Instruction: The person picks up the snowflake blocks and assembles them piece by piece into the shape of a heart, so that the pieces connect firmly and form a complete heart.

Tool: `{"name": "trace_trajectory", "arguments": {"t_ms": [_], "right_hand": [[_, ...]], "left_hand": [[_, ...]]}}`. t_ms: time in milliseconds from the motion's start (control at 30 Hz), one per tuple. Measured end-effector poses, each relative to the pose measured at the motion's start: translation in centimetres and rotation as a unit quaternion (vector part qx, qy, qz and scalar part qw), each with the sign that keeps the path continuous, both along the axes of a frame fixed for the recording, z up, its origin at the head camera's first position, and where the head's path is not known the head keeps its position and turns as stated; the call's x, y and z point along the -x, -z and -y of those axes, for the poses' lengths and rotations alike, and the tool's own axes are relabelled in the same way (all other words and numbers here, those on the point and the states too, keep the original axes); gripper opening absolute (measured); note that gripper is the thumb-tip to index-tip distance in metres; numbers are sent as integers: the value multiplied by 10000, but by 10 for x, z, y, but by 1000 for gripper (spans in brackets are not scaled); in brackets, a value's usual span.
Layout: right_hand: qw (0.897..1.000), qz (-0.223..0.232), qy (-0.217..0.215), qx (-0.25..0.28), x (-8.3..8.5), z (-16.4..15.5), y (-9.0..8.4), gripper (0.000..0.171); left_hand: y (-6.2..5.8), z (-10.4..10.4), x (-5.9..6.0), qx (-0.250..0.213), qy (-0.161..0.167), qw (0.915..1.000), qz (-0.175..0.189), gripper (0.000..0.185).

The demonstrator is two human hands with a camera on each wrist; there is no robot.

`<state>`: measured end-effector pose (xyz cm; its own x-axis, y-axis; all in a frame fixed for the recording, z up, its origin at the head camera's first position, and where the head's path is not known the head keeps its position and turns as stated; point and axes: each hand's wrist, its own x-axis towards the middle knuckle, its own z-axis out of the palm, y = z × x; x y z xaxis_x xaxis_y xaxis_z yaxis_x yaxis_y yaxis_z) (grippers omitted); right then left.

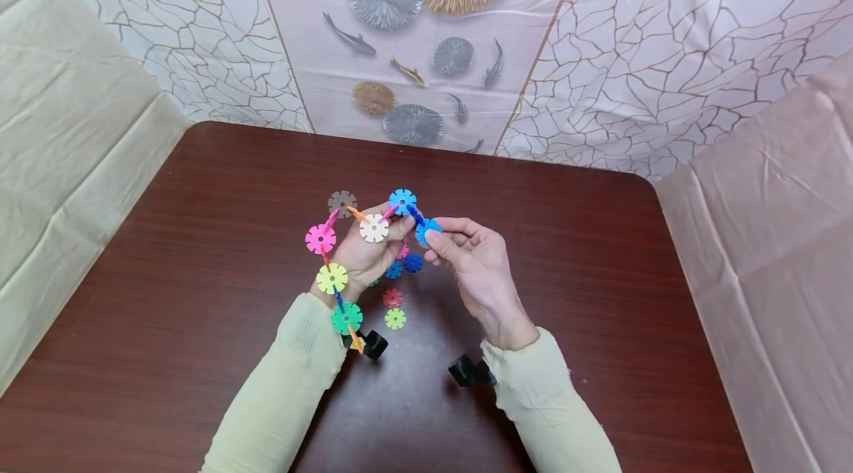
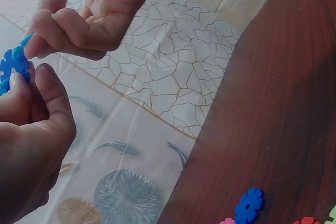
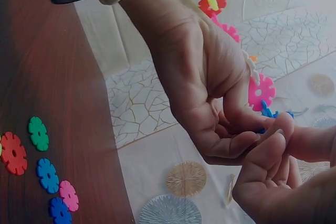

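Observation:
A chain of interlocking notched plastic discs hangs over my left hand (image 1: 363,258) and wrist in the head view. It runs through a green disc (image 1: 346,318), a yellow disc (image 1: 332,279), a pink disc (image 1: 320,239), a grey disc (image 1: 343,203) and a white disc (image 1: 374,229). Left fingers and thumb pinch the dark blue disc (image 2: 14,68) close to the chain's end. My right hand (image 1: 481,269) pinches a light blue disc (image 1: 428,232) between thumb and fingers, right at that dark blue disc's edge. In the right wrist view, fingers mostly hide this joint.
Several loose discs lie on the dark wooden table (image 1: 586,273) below the hands, among them a red disc (image 1: 392,297), a yellow-green disc (image 1: 395,319) and a blue disc (image 1: 413,262). Fabric-covered walls (image 1: 413,51) enclose the table's back and sides.

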<state>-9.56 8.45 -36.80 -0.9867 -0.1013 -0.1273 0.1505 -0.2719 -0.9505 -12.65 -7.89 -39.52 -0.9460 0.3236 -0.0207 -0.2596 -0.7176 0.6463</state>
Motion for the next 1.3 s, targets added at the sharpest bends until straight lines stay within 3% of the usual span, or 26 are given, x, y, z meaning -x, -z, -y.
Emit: {"name": "trace_trajectory", "arguments": {"t_ms": [133, 267, 467, 567, 733, 967, 1100, 1300], "right_hand": [[10000, 36, 13, 18, 0, -2, -1, 26], [9999, 88, -54, 39, 2, -4, 1, 26], [10000, 60, -19, 27, 3, -5, 1, 25], [9999, 149, 0, 27, 4, -5, 2, 25], [9994, 232, -208, -144, 7, -8, 9, 29], [9944, -140, -492, -921, 8, -21, 12, 31], [9950, -313, -417, -849, 9, -22, 11, 29], [9970, -470, -303, -533, 9, -20, 11, 28]], "left_hand": [[2, -1, 1, 203, -80, 9997, -58, 9], [3, -3, 2, 545, -247, 9973, -420, 9], [2, -6, 1, 1024, -473, 9887, -987, 31], [1, -6, 2, 1358, -623, 9839, -986, 33], [0, -5, 3, 1899, -890, 9754, -677, 27], [5, -3, 5, 1802, -922, 9770, -673, 23], [6, -2, 5, 1716, -841, 9778, -860, 21], [4, -2, 3, 1535, -406, 9760, -1492, 25]]}}
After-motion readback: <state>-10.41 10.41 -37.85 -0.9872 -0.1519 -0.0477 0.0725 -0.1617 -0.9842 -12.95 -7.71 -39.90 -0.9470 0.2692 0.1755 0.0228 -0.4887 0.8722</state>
